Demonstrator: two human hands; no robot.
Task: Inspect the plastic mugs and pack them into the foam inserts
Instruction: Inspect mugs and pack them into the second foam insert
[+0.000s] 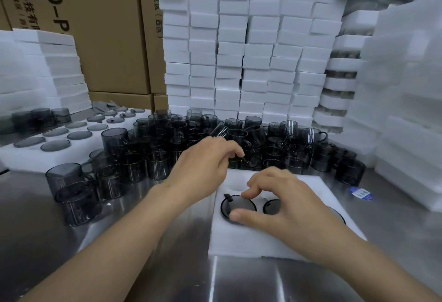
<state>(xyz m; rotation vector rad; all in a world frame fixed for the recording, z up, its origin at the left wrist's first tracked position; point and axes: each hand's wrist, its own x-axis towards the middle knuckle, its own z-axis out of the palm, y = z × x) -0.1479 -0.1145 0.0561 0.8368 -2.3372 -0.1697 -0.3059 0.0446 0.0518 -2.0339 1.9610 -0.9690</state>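
Right hand (282, 208): thumb and fingers curled, pinching the rim of the seated mug (235, 207).
Seated mug: upright in the left pocket of the foam insert (239, 242), which lies on the steel table (143, 206).
Second mug (272, 206): in the adjacent pocket, to the right.
Left hand (205, 165): fingers curled down onto the mug pile (167, 139); grip cannot be determined.
Foam stacks (239, 50): behind the pile.
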